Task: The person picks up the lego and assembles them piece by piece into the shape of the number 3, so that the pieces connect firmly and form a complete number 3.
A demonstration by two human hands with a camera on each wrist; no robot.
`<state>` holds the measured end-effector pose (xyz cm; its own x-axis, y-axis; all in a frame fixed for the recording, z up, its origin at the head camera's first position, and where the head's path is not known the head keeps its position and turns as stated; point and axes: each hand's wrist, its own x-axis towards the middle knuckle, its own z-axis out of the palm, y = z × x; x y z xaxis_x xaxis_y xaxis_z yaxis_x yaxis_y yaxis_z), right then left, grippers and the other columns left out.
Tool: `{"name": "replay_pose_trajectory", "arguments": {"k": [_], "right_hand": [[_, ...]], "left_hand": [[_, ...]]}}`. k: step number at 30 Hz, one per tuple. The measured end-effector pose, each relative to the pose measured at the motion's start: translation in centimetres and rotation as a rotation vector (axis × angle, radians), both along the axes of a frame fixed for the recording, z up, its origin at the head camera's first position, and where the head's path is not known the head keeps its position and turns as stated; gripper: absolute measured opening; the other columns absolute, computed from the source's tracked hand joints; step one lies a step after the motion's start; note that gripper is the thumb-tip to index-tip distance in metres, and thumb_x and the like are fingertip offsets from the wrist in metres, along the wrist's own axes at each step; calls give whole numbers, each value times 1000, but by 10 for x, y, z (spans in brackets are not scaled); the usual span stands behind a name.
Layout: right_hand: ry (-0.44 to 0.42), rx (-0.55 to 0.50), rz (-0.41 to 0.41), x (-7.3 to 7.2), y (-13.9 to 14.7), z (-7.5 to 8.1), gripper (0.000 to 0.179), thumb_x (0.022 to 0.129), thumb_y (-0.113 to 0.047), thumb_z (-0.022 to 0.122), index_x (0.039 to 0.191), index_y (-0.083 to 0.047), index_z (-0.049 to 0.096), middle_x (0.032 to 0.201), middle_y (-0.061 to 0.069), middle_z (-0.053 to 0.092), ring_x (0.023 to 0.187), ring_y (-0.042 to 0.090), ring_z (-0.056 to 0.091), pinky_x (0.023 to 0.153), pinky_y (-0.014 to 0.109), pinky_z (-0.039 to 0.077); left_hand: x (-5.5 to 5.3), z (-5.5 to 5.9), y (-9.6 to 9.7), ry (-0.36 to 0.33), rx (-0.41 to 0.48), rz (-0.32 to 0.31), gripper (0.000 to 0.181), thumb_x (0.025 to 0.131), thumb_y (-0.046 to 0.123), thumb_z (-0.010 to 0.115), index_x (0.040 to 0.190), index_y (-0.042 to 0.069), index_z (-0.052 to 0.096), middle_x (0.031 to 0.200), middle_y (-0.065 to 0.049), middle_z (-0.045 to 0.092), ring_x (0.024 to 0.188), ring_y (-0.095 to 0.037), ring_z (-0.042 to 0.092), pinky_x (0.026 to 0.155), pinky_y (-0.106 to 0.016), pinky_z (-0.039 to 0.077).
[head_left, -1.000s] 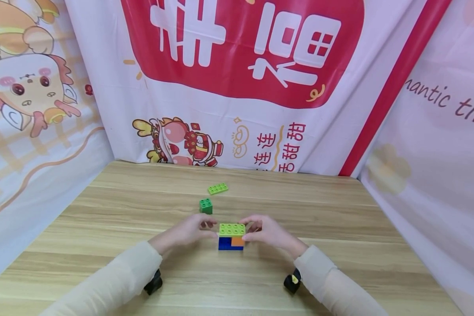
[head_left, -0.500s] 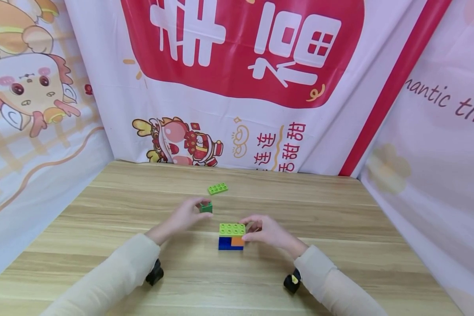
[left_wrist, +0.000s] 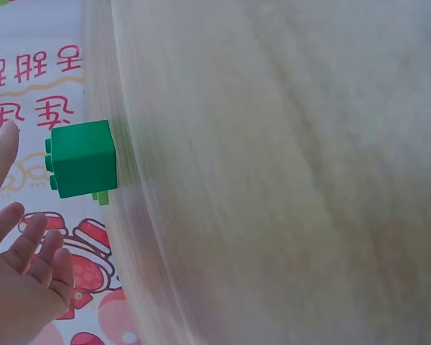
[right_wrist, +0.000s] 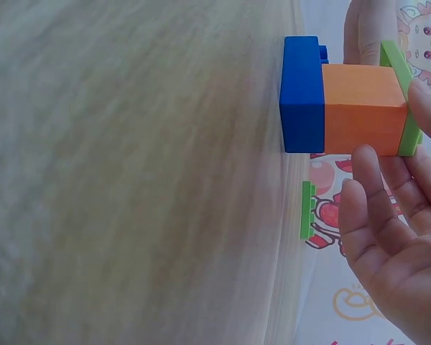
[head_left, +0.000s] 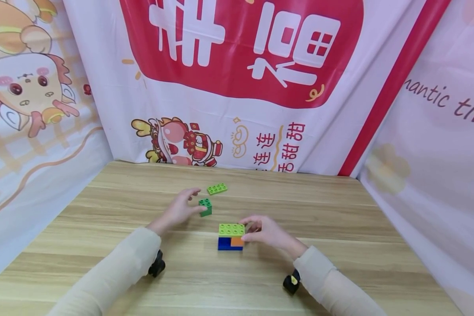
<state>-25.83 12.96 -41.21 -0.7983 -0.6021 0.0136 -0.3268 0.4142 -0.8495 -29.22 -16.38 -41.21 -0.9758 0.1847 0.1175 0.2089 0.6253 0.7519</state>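
Just left of centre on the table, a dark green toy building brick (head_left: 206, 209) stands studs up. My left hand (head_left: 179, 208) is around its near left side, thumb at the brick and the other fingers spread beyond its left. The left wrist view shows this hand (left_wrist: 21, 284) with its fingers apart, beside the green brick (left_wrist: 85, 159). Right of it stands a small stack: a blue brick (head_left: 224, 244) below, an orange brick (head_left: 237, 241) on it, a lime plate (head_left: 231, 229) on top. My right hand (head_left: 270, 235) holds the stack's right end between thumb and fingers.
A loose lime plate (head_left: 217, 188) lies behind the green brick. The wooden table (head_left: 320, 272) ends at a printed cloth backdrop (head_left: 237, 92), with more cloth along both sides. A black wrist camera (head_left: 156, 264) hangs under the left sleeve, another (head_left: 291, 283) under the right.
My left hand has left the stack and moved left and away from me to the green brick; its fingers have since spread wider. My right hand has stayed at the stack.
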Motion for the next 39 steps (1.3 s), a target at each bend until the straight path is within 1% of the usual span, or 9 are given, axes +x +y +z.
{"name": "replay_pose_trajectory", "arguments": {"k": [4, 12, 15, 17, 19, 21, 26, 32, 39], "right_hand": [[5, -8, 1, 1, 0, 1, 41, 81, -19, 72, 118, -8, 61, 88, 2, 64, 80, 17, 59, 68, 31, 48], [-2, -16, -4, 2, -1, 2, 41, 81, -17, 72, 118, -6, 60, 87, 4, 64, 79, 17, 58, 66, 29, 48], [-1, -18, -4, 3, -1, 2, 41, 81, -17, 72, 118, -5, 60, 89, 5, 64, 80, 18, 58, 66, 29, 47], [-9, -18, -9, 3, -1, 2, 41, 81, -17, 72, 118, -6, 60, 89, 5, 64, 81, 18, 58, 68, 30, 48], [-20, -15, -16, 3, -1, 2, 41, 81, -18, 72, 118, -8, 60, 89, 4, 64, 81, 18, 58, 69, 30, 48], [-31, -15, -20, 3, -1, 2, 41, 81, -19, 72, 118, -9, 60, 89, 3, 65, 81, 18, 58, 69, 31, 48], [-28, -21, -13, 3, -1, 1, 41, 81, -19, 72, 118, -8, 60, 88, 3, 65, 80, 18, 59, 68, 32, 48], [-25, -18, -11, 3, 0, 0, 42, 81, -21, 72, 119, -9, 60, 89, 3, 65, 82, 18, 59, 70, 33, 48], [-30, -23, -17, 4, 0, 1, 42, 80, -21, 73, 118, -8, 61, 90, 3, 65, 82, 18, 59, 70, 32, 48]], "left_hand": [[-4, -2, -1, -49, 32, 8, 68, 82, 30, 70, 138, 10, 37, 135, -17, 41, 119, -34, 40, 93, -49, 37], [-7, -2, -1, -107, 41, 14, 70, 83, 31, 69, 140, 7, 34, 136, -18, 40, 117, -35, 42, 90, -49, 39], [-7, -2, -1, -150, 49, 20, 74, 82, 33, 69, 141, 7, 32, 136, -17, 40, 116, -34, 42, 88, -48, 41], [-8, -3, -2, -178, 60, 13, 75, 82, 34, 69, 141, 7, 31, 137, -17, 39, 117, -34, 42, 87, -48, 42], [-9, -5, -2, -208, 77, 14, 74, 82, 34, 69, 141, 8, 32, 137, -15, 39, 117, -33, 42, 87, -47, 42], [-9, -6, -1, -223, 93, 6, 71, 82, 32, 69, 139, 8, 35, 136, -15, 40, 117, -33, 43, 87, -47, 42], [-9, -8, 2, -227, 105, -8, 61, 84, 25, 68, 135, 4, 41, 129, -16, 45, 115, -33, 46, 87, -45, 43], [-10, -12, 7, -241, 106, 22, 56, 84, 20, 68, 133, 6, 45, 124, -13, 50, 111, -29, 49, 83, -41, 45], [-10, -12, 10, -238, 113, 29, 53, 85, 16, 68, 132, 4, 46, 121, -14, 52, 110, -32, 49, 86, -43, 43]]}}
